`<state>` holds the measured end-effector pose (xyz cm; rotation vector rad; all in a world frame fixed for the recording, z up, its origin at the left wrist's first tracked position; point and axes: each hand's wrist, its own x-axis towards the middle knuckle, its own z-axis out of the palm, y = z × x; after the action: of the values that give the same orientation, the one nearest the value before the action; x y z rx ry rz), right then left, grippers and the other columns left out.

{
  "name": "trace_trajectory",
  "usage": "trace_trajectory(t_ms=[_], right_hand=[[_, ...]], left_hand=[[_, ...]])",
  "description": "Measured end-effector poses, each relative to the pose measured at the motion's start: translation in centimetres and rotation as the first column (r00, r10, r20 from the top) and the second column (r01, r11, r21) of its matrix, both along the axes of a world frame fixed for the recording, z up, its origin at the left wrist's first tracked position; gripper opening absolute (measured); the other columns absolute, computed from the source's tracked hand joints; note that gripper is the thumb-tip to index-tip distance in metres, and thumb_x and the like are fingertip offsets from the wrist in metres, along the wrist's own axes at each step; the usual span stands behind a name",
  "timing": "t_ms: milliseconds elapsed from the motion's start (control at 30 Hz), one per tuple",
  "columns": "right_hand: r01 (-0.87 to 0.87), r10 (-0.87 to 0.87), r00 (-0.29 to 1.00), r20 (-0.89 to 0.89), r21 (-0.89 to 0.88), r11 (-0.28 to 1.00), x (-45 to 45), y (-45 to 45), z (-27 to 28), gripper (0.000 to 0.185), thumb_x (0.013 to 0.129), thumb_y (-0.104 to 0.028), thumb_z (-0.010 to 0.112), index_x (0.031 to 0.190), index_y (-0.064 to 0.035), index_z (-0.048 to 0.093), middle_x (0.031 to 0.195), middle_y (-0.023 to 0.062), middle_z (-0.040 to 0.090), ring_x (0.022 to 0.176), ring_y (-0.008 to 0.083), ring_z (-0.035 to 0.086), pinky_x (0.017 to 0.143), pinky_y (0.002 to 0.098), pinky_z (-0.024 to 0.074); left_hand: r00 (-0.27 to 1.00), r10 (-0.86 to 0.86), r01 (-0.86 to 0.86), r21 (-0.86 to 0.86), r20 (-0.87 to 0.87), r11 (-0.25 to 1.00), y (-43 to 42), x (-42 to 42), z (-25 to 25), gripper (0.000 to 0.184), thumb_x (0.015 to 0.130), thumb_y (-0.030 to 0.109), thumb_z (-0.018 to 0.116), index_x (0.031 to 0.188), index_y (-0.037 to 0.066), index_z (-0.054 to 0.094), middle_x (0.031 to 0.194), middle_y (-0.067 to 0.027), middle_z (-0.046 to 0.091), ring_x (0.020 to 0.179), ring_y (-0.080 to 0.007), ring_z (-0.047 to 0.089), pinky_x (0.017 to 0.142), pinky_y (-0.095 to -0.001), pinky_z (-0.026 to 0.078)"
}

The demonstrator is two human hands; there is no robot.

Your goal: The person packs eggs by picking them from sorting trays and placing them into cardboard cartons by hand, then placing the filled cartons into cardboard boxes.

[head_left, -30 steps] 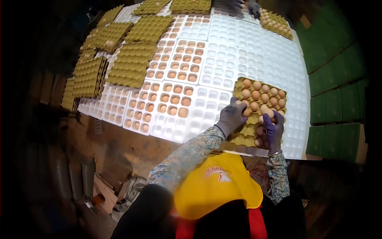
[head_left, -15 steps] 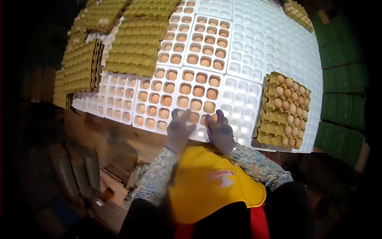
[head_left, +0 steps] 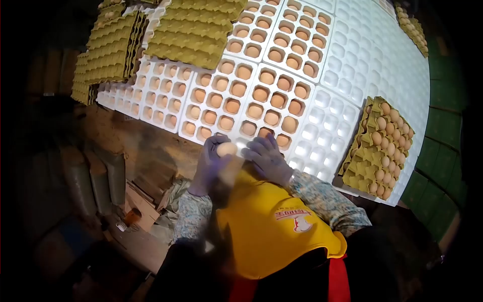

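Observation:
My left hand [head_left: 209, 163], in a purple-grey glove, is closed around a pale egg [head_left: 227, 149] just off the table's front edge. My right hand [head_left: 269, 158], gloved alike, lies over the front cells of a white foam egg tray [head_left: 274, 111]. Its fingers are apart and I see nothing held in them, though they hide part of the cells. Brown eggs [head_left: 271, 118] sit singly in that tray's visible cells. To the left, another foam tray [head_left: 215, 108] also carries eggs.
White foam trays [head_left: 328, 132] with bare cells extend to the right. A yellowish pulp tray [head_left: 356, 160], partly filled with eggs, lies on them. Stacked pulp trays [head_left: 188, 32] cover the back left. Green crates [head_left: 445, 133] stand beyond the right edge; cardboard [head_left: 141, 204] lies at lower left.
My left hand has drawn back from the tray toward me and now holds an egg. My right hand stays at the tray's front end. The whole view has shifted.

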<state>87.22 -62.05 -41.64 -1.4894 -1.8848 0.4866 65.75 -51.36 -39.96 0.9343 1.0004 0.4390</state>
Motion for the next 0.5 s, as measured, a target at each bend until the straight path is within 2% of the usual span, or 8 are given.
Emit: trace_trajectory(t_ms=[100,133,167,233,300,367,400,500], right_hand=[[0.184,-0.182,0.974,-0.134,0.007,0.983,3.6,-3.4,3.3,0.039,0.076,0.001,0.071,0.114,-0.0049,0.068,0.117,0.0152,0.062,0.113,0.0364,0.060,0.100,0.0460,0.0501],[0.257,-0.270,0.940,-0.207,-0.091,0.962,5.3,-5.8,3.9,0.036,0.081,0.002,0.069,0.117,-0.0027,0.067,0.118,0.0170,0.063,0.113,0.0376,0.061,0.100,0.0453,0.0507],[0.317,-0.358,0.893,-0.271,-0.185,0.930,7.4,-8.5,4.5,0.033,0.086,0.002,0.067,0.119,-0.0005,0.066,0.119,0.0188,0.063,0.113,0.0388,0.061,0.100,0.0446,0.0512],[0.476,-0.501,0.833,-0.235,-0.157,0.865,11.8,-13.7,6.9,0.029,0.097,-0.001,0.059,0.126,0.0011,0.063,0.124,0.0203,0.063,0.112,0.0368,0.063,0.098,0.0416,0.0527],[0.758,-0.759,0.627,-0.177,-0.087,0.647,17.7,-21.4,8.8,0.029,0.101,-0.002,0.054,0.130,0.0014,0.061,0.129,0.0192,0.063,0.111,0.0309,0.064,0.097,0.0387,0.0531],[0.832,-0.834,0.504,-0.223,-0.134,0.539,20.0,-25.3,9.4,0.031,0.104,-0.004,0.049,0.132,0.0011,0.059,0.129,0.0164,0.062,0.113,0.0278,0.064,0.100,0.0377,0.0519],[0.868,-0.880,0.395,-0.264,-0.206,0.452,20.7,-26.8,9.6,0.032,0.106,-0.005,0.045,0.135,0.0009,0.058,0.129,0.0137,0.062,0.115,0.0246,0.063,0.102,0.0367,0.0507],[0.893,-0.866,0.397,-0.305,-0.092,0.442,20.9,-30.5,9.7,0.029,0.104,-0.006,0.051,0.131,0.0006,0.061,0.128,0.0136,0.063,0.111,0.0247,0.065,0.100,0.0367,0.0513]], left_hand=[[0.938,-0.118,0.246,0.388,-0.325,0.888,-1.8,2.4,0.7,0.036,0.085,0.005,0.070,0.120,0.003,0.065,0.133,-0.0132,0.061,0.122,-0.0260,0.060,0.105,-0.0382,0.049],[0.853,-0.106,0.478,0.686,-0.511,0.549,-1.9,2.5,-1.9,0.042,0.081,0.008,0.073,0.122,0.005,0.065,0.126,-0.0138,0.066,0.116,-0.0329,0.063,0.105,-0.0448,0.048],[0.854,-0.113,0.483,0.691,-0.508,0.538,-2.2,3.2,-1.0,0.042,0.081,0.008,0.073,0.122,0.005,0.065,0.126,-0.0138,0.066,0.116,-0.0329,0.063,0.105,-0.0448,0.048],[0.720,0.145,0.648,0.733,-0.678,0.210,-2.4,6.0,1.5,0.044,0.078,0.012,0.077,0.121,0.006,0.067,0.119,-0.0141,0.068,0.108,-0.0399,0.064,0.103,-0.0501,0.046],[0.831,0.161,0.513,0.846,-0.532,0.146,-3.6,10.5,1.3,0.040,0.082,0.014,0.075,0.121,0.008,0.068,0.113,-0.0126,0.069,0.100,-0.0371,0.065,0.095,-0.0473,0.050],[0.890,0.064,0.394,0.831,-0.452,0.392,-4.8,14.5,1.3,0.029,0.087,0.013,0.070,0.116,0.010,0.070,0.108,-0.0108,0.068,0.097,-0.0352,0.065,0.087,-0.0454,0.052],[0.874,0.064,0.452,0.854,-0.482,0.258,-5.0,17.4,1.2,0.019,0.090,0.012,0.067,0.108,0.010,0.070,0.105,-0.0107,0.068,0.096,-0.0340,0.065,0.083,-0.0444,0.053],[0.590,0.090,0.748,0.586,-0.802,0.312,-3.8,19.4,-4.8,0.021,0.087,0.021,0.073,0.105,0.009,0.070,0.105,-0.0161,0.068,0.098,-0.0351,0.067,0.084,-0.0454,0.053]])
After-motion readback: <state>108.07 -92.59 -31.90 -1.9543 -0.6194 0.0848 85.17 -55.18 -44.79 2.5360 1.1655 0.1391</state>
